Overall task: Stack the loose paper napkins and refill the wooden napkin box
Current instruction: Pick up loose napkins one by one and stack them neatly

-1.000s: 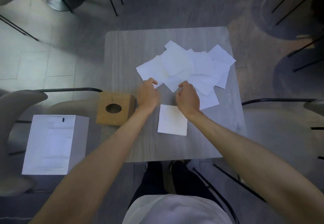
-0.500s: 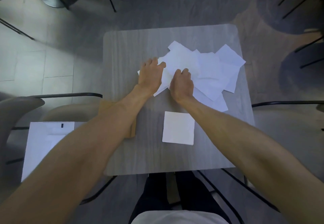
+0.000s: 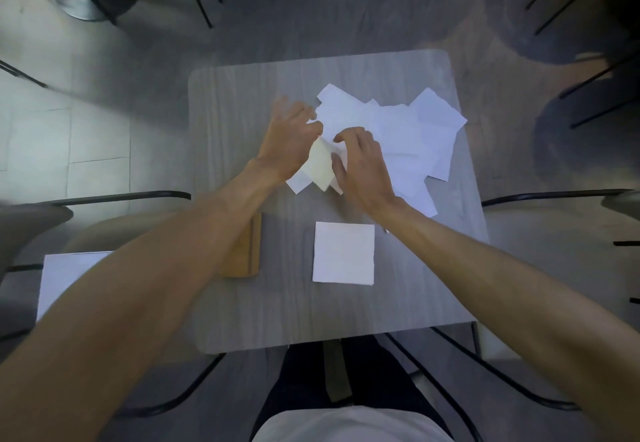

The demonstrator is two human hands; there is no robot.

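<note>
A single napkin is pinched between the left hand and the right hand, with the fingers of both curled on its edges. It is held at the near-left edge of the loose napkins spread over the far right of the table. It should be peeled free alone, flattened and laid squarely on the neat stack lying nearer. The wooden napkin box sits at the table's left edge, largely hidden by the left forearm, and could be knocked by it. A white carton rests on a chair at left.
</note>
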